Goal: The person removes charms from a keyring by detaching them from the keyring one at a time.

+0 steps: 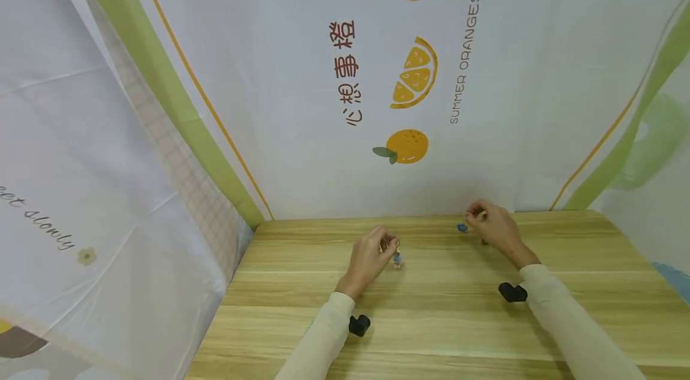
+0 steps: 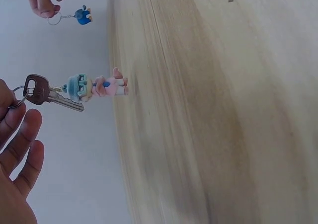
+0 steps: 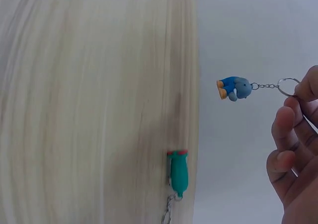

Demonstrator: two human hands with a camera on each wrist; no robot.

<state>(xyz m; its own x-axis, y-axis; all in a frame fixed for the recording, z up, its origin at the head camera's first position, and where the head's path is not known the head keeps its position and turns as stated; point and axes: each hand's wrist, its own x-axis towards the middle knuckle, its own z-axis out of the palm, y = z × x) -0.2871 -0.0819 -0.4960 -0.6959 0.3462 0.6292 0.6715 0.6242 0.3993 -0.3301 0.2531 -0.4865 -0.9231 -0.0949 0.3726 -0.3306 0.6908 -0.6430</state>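
Observation:
My left hand (image 1: pixel 369 257) pinches a metal key ring (image 2: pixel 20 96) over the table. From that ring hang a brown-headed key (image 2: pixel 43 91) and a small figure charm (image 2: pixel 99 87) in pale blue and pink. Farther right, my right hand (image 1: pixel 495 229) holds a split ring (image 3: pixel 287 87) between thumb and fingertips. A short chain links this ring to a blue elephant charm (image 3: pixel 234 88) with orange feet, and the right wrist view shows no key on it. A green charm (image 3: pixel 179 172) with a red base and its own chain rests on the table close to the right hand.
The wooden table (image 1: pixel 431 332) meets a white printed cloth (image 1: pixel 302 98) along its back edge. Another cloth (image 1: pixel 108 158) hangs at the left. Black wrist devices (image 1: pixel 359 325) sit by both sleeves. A tiny dark speck (image 2: pixel 230 1) lies on the tabletop.

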